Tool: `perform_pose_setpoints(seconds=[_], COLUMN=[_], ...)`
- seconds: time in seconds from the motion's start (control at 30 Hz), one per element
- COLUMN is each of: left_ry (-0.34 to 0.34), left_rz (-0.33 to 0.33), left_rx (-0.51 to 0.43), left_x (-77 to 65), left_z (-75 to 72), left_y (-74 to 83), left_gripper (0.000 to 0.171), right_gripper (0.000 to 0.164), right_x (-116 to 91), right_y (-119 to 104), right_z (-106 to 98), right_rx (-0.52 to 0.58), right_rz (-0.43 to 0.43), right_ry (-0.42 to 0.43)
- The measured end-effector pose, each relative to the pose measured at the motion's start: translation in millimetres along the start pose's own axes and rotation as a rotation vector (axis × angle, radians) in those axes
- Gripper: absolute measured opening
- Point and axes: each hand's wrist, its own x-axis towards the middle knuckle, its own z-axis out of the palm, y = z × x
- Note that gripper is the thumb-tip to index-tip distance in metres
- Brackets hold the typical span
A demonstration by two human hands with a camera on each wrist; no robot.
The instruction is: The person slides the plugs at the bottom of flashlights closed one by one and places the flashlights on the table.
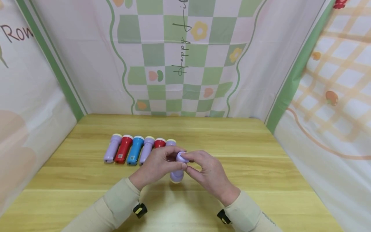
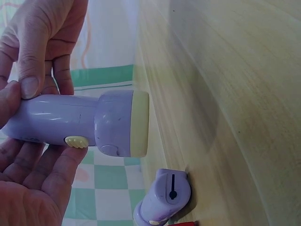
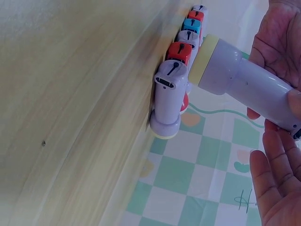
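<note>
Both hands hold a purple flashlight (image 1: 177,176) above the table, its cream lens end pointing down and its tail end up. My left hand (image 1: 157,164) grips the body, the thumb on the near side and the fingers behind, as the left wrist view shows beside the flashlight's cream slide switch (image 2: 76,141). With thumb and index finger, my right hand (image 1: 213,177) pinches the tail end. Behind the hands, a row of flashlights lies on the table: a purple one (image 1: 113,148), a red one (image 1: 124,149), a blue one (image 1: 135,150), then more, partly hidden by the left hand.
Light wood forms the tabletop (image 1: 246,154). Around it hang printed cloth walls, a green-checked one (image 1: 176,54) at the back and an orange-checked one (image 1: 342,77) on the right. A black strap piece (image 1: 140,210) sits at the left wrist.
</note>
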Motion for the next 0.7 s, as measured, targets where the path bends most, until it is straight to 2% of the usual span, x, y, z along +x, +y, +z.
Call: perform_pose_setpoints(seconds=[0.7], left_ry=[-0.01], left_rz=[0.008], left_rx=[-0.017], left_x=[0.1], left_z=[0.3], left_y=[-2.7], left_gripper=[0.035], right_gripper=[0.046], right_x=[-1.9], right_y=[-0.9], right_z=[2.1], right_rx=[-0.02], right_rz=[-0.003], right_ry=[-0.002])
